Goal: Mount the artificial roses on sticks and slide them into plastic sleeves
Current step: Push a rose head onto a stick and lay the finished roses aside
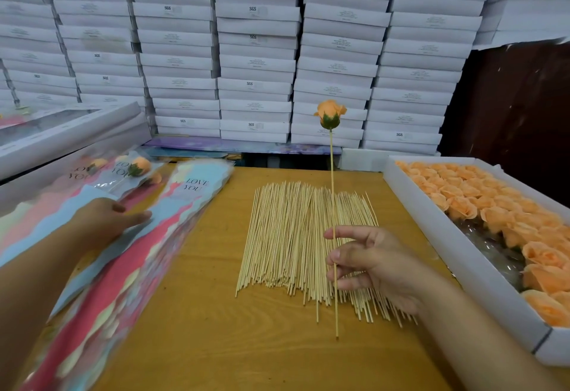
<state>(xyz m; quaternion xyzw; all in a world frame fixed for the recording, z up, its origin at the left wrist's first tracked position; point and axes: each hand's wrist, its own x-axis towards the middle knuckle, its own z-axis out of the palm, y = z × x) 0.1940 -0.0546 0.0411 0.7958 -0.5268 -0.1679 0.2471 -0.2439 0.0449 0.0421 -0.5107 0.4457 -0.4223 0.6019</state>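
Note:
My right hand [367, 264] pinches a thin wooden stick [332, 193] low down and holds it upright. An orange artificial rose [330, 112] with a green base sits on its top end. Below it a pile of loose sticks [296, 236] lies on the wooden table [216, 313]. My left hand [111, 221] rests flat, fingers straight, on a stack of pastel plastic sleeves [172, 230] printed "LOVE YOU". Sleeved roses [138, 168] lie further left behind it.
A white tray [481, 270] full of orange rose heads stands along the table's right side. White flat boxes [256, 51] are stacked high behind the table. More white boxes [61, 134] lie at the far left.

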